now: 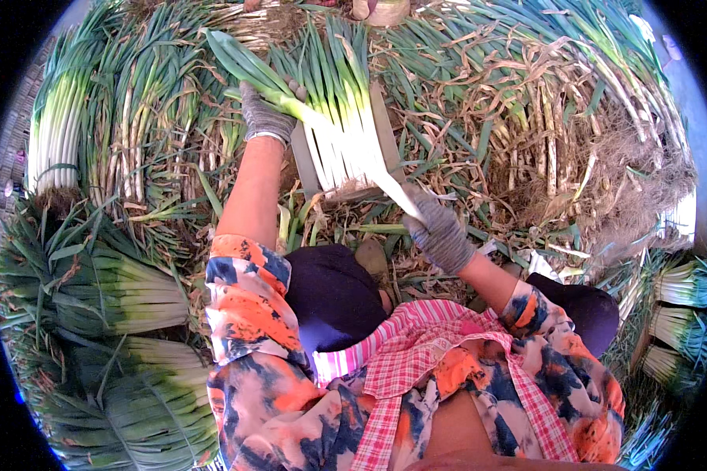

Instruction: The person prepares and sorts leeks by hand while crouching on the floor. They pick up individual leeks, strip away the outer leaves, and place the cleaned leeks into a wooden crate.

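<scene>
A long green onion (391, 185) with a white stalk and green leaves slants across the middle between my two gloved hands. My left hand (267, 115), in a grey knit glove, is closed around its green upper part. Its white lower end sits in the grip of my right hand (441, 232), gloved the same way. Under the held stalk, a row of clean green onions (339, 86) lies side by side on a grey tray (307, 171), leaves pointing away from me. The tip of the root end is hidden by my right hand.
Untrimmed green onions (553, 137) with dry leaves and roots are heaped at the far right. More loose stalks (137, 149) lie at the far left, beside an upright tied bundle (59, 133). Finished-looking bundles (145, 290) are stacked at near left; smaller bundles (679, 282) lie at right.
</scene>
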Available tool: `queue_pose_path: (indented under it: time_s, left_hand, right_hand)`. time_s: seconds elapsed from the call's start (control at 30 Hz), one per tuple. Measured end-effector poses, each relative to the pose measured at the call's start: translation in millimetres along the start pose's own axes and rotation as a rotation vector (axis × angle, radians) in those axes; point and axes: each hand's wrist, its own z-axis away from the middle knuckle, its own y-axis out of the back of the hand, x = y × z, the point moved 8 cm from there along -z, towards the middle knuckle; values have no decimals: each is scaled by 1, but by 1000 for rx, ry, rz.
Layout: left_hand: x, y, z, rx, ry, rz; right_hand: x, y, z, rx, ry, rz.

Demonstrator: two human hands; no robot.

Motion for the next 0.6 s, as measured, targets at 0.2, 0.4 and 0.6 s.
queue_pose_path:
  time_s: [0.2, 0.4, 0.6]
  left_hand:
    - [-20, 14, -50, -31, 57, -60]
    - [-76, 38, -94, 5, -15, -793]
    - [-131, 79, -143, -32, 92, -1221]
  right_hand:
    - [22, -26, -30, 58, -152, -102]
    - [56, -76, -141, 98, -315, -241]
    - [175, -156, -141, 26, -591, -311]
